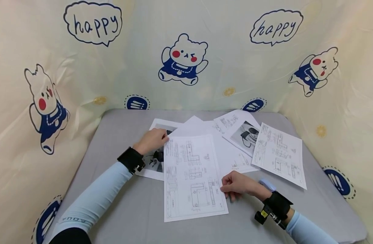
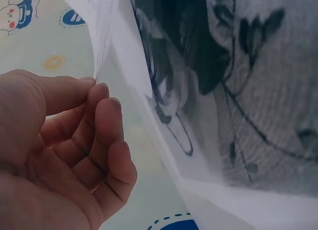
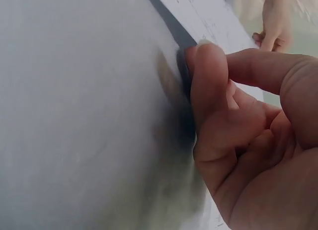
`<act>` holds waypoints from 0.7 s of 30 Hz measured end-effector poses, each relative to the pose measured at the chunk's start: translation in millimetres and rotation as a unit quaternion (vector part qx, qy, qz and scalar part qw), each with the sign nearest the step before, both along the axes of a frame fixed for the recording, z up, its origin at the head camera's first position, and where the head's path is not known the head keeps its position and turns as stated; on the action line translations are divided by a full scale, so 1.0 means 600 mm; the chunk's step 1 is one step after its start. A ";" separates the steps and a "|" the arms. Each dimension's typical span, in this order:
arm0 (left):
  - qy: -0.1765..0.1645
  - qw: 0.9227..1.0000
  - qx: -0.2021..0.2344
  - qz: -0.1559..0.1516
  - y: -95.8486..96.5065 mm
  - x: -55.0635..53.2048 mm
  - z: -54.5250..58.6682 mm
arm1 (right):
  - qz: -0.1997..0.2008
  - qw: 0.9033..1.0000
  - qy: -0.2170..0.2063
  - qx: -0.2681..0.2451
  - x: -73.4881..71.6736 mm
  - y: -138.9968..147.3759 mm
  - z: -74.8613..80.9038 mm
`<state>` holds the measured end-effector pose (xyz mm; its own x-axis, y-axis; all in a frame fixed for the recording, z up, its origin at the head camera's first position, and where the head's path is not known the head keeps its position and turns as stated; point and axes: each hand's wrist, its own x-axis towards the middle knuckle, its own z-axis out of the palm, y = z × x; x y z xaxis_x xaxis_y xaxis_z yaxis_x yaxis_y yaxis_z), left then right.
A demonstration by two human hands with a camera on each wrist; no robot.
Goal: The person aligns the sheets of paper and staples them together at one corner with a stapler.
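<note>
Technical drawing sheet point(image 1: 194, 179) held at two edges

The sheet lies at the centre of the head view, long side running away from the viewer, in front of and partly over a loose spread of papers. Line drawings of L-shaped parts, with dimension lines and blocks of small print, face upward. Left hand point(image 1: 151, 139): thumb and forefinger clamped together on the upper left corner; the left wrist view shows the other fingers curled, but how many layers of paper lie in the pinch cannot be told. Right hand point(image 1: 238, 184): thumb and forefinger clamped on the right edge, below mid-height.

Under the left hand lies a black-and-white picture print point(image 1: 154, 164), partly covered by the sheet. Behind, a blank white page point(image 1: 191, 128) overlaps the same print. To the right lie a second picture print point(image 1: 246, 134) and, overlapping its edge, another technical drawing point(image 1: 279, 156), set at a slant. A pale blue object point(image 1: 267, 184), partly hidden, shows just beside the right wrist; its kind cannot be told. Grey cloth covers the table point(image 1: 128, 206); a cream curtain point(image 1: 223, 64) printed with cartoon bears and the word "happy" encloses it.
</note>
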<state>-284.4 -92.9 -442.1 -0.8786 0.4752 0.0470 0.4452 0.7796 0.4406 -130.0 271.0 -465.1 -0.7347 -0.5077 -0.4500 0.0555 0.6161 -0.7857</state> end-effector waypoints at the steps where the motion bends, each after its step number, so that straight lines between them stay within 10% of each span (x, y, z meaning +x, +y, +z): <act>1: -0.002 1.000 -0.002 0.001 0.003 0.001 -0.002 | 0.001 1.000 0.007 0.007 0.002 -0.001 0.001; 21: -0.006 0.992 -0.103 0.071 0.034 0.009 -0.049 | 0.028 0.992 0.082 0.093 0.014 -0.020 0.006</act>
